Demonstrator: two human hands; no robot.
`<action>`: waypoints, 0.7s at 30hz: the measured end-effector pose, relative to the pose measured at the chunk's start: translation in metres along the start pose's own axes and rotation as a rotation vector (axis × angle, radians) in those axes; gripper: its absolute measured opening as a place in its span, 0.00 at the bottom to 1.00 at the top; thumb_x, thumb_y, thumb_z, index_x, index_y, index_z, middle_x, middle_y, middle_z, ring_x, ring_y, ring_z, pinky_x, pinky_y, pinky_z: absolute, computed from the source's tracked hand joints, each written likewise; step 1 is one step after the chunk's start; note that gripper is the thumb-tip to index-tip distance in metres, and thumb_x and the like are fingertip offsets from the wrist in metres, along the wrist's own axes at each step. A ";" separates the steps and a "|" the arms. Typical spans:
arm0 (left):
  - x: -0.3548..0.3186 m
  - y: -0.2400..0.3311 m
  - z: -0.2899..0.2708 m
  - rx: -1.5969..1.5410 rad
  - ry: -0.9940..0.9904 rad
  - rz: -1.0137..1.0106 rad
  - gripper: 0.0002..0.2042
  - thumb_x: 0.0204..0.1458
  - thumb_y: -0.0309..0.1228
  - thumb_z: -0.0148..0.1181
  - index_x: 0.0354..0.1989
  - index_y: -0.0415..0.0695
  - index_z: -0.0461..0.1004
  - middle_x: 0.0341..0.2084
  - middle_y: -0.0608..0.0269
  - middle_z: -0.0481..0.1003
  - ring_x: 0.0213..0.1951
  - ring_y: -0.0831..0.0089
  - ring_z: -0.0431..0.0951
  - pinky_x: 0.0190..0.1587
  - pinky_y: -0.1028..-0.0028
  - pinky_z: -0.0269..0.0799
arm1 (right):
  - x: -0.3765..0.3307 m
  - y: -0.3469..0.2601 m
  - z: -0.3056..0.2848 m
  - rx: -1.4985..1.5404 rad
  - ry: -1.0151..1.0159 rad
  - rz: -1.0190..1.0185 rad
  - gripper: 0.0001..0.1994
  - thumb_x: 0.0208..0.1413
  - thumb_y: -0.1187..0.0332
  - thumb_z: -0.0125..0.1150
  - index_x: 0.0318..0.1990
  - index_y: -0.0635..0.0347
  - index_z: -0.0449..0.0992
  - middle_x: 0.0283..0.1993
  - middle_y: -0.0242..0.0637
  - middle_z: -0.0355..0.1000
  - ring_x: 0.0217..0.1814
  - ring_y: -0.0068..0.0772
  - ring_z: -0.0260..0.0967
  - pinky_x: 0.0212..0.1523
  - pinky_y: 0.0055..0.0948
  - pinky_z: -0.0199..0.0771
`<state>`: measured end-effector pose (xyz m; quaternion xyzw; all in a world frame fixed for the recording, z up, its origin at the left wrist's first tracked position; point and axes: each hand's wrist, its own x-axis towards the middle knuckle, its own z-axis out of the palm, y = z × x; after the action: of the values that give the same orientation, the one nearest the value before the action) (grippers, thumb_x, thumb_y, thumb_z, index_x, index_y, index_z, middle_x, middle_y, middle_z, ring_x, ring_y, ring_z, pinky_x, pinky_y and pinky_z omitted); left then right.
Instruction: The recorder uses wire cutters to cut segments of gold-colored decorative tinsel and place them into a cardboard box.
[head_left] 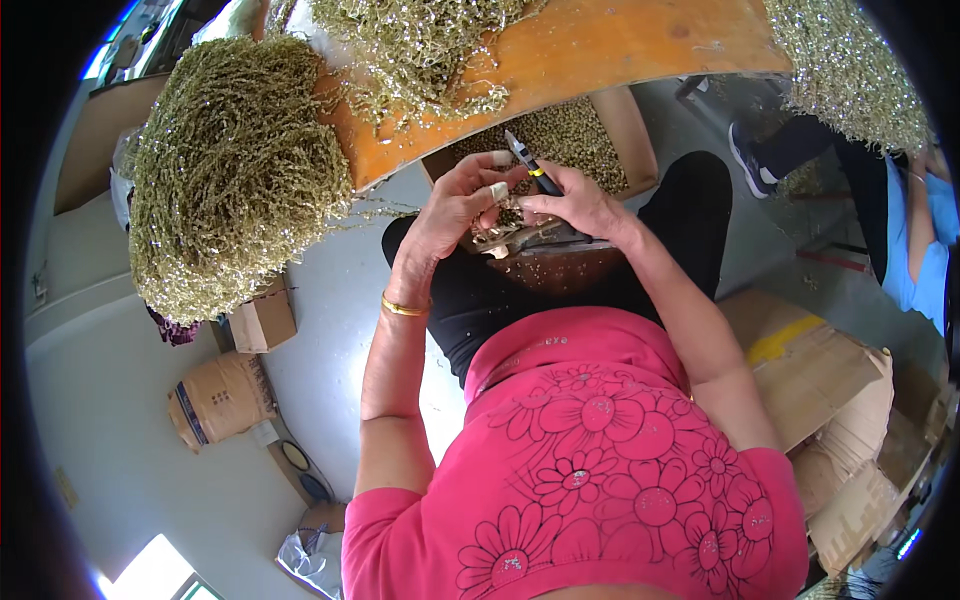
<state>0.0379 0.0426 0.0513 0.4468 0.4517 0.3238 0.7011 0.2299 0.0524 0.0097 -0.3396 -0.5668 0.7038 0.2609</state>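
My right hand (580, 203) is closed around a pair of pliers (531, 166) with dark handles and yellow bands, its metal jaws pointing up and away from me. Close beside it, my left hand (455, 212) has its fingers curled in a pinch, with white tape on some fingertips. Small gold bits show between the hands, but I cannot make out what the left fingers hold. Beyond both hands, a cardboard box (632, 135) holds many small gold bead-like pieces. A dark reddish-brown surface (560, 270) with scattered specks lies over my lap, just below the hands.
An orange tabletop (620, 45) curves across the far side. Bundles of glittery gold strands hang off it at the left (235, 175), middle (415, 55) and right (850, 75). Cardboard boxes (800, 370) stand at my right. Another person's blue garment (920, 250) shows at far right.
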 end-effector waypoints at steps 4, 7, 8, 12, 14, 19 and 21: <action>-0.002 0.002 0.003 0.152 -0.122 -0.053 0.17 0.53 0.29 0.50 0.50 0.37 0.60 0.33 0.65 0.70 0.22 0.85 0.64 0.23 0.85 0.61 | -0.006 0.004 -0.011 0.336 -0.042 0.101 0.13 0.51 0.70 0.51 0.43 0.64 0.66 0.21 0.28 0.61 0.24 0.18 0.60 0.32 0.21 0.66; 0.000 0.005 -0.003 0.363 -0.211 -0.130 0.14 0.53 0.32 0.51 0.46 0.39 0.65 0.25 0.70 0.69 0.22 0.85 0.65 0.23 0.84 0.61 | -0.014 0.004 -0.017 0.528 0.014 0.166 0.15 0.49 0.68 0.52 0.44 0.64 0.65 0.22 0.28 0.61 0.23 0.17 0.58 0.28 0.20 0.63; 0.001 0.010 -0.003 0.492 -0.274 -0.193 0.13 0.53 0.33 0.51 0.43 0.39 0.68 0.22 0.70 0.69 0.21 0.85 0.65 0.23 0.84 0.61 | -0.017 0.004 -0.020 0.571 -0.003 0.182 0.15 0.49 0.68 0.53 0.44 0.64 0.64 0.23 0.28 0.62 0.23 0.17 0.59 0.28 0.19 0.63; 0.004 0.037 -0.010 0.710 -0.442 -0.139 0.10 0.53 0.32 0.50 0.38 0.40 0.71 0.16 0.71 0.68 0.18 0.85 0.64 0.20 0.84 0.59 | -0.033 -0.009 -0.018 0.214 -0.195 0.282 0.17 0.49 0.66 0.54 0.46 0.64 0.64 0.25 0.30 0.66 0.28 0.17 0.65 0.28 0.17 0.62; 0.011 0.047 -0.017 0.702 -0.460 -0.060 0.09 0.53 0.32 0.49 0.37 0.41 0.71 0.15 0.73 0.67 0.18 0.85 0.63 0.19 0.84 0.57 | -0.035 0.009 -0.020 0.194 -0.359 0.220 0.17 0.50 0.65 0.53 0.45 0.64 0.66 0.25 0.31 0.69 0.27 0.16 0.65 0.26 0.15 0.61; 0.025 0.084 -0.053 0.708 -0.355 -0.118 0.09 0.54 0.34 0.49 0.35 0.41 0.72 0.13 0.76 0.62 0.16 0.87 0.59 0.18 0.85 0.54 | -0.048 0.022 -0.023 0.227 -0.251 0.306 0.15 0.49 0.64 0.53 0.42 0.63 0.68 0.27 0.32 0.70 0.27 0.17 0.65 0.26 0.17 0.61; 0.029 0.093 -0.059 0.779 -0.348 -0.132 0.10 0.53 0.36 0.50 0.34 0.42 0.72 0.13 0.76 0.63 0.17 0.86 0.60 0.21 0.84 0.57 | -0.051 0.019 -0.026 0.260 -0.190 0.325 0.15 0.50 0.60 0.51 0.40 0.60 0.68 0.24 0.28 0.70 0.24 0.13 0.64 0.19 0.13 0.54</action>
<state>-0.0098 0.1236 0.1154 0.6960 0.4428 0.0035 0.5652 0.2831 0.0258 -0.0031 -0.3222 -0.4310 0.8326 0.1312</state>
